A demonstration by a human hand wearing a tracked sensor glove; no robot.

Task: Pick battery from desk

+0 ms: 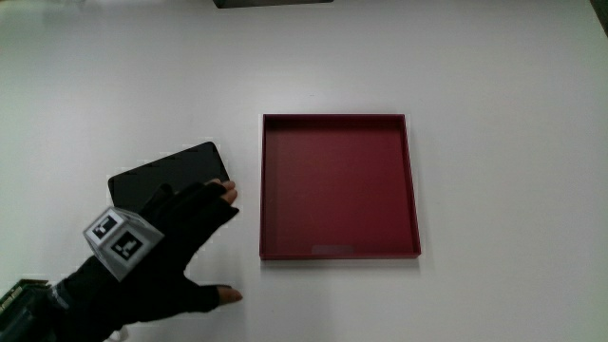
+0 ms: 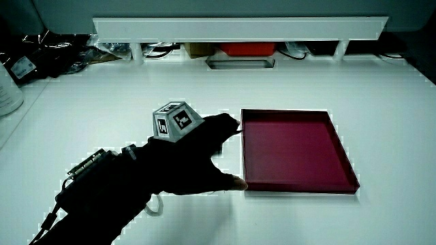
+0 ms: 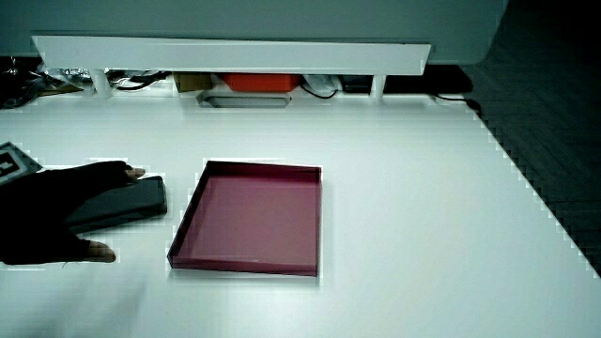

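Note:
The battery (image 1: 163, 172) is a flat black slab lying on the white table beside the red tray (image 1: 338, 119). The hand (image 1: 176, 237) lies over the battery's end nearer to the person, fingers stretched along it and thumb spread apart on the table; nothing is grasped. A patterned cube (image 1: 120, 242) sits on the back of the hand. In a side view the battery (image 3: 133, 201) shows under the fingers of the hand (image 3: 56, 214), next to the tray (image 3: 246, 267). In a side view the hand (image 2: 184, 160) with its cube (image 2: 176, 120) hides the battery.
The red tray (image 2: 300, 190) is shallow and holds nothing. A low white partition (image 2: 238, 27) runs along the table's edge farthest from the person, with cables and small items under it and a grey flat piece (image 2: 240, 63) in front of it.

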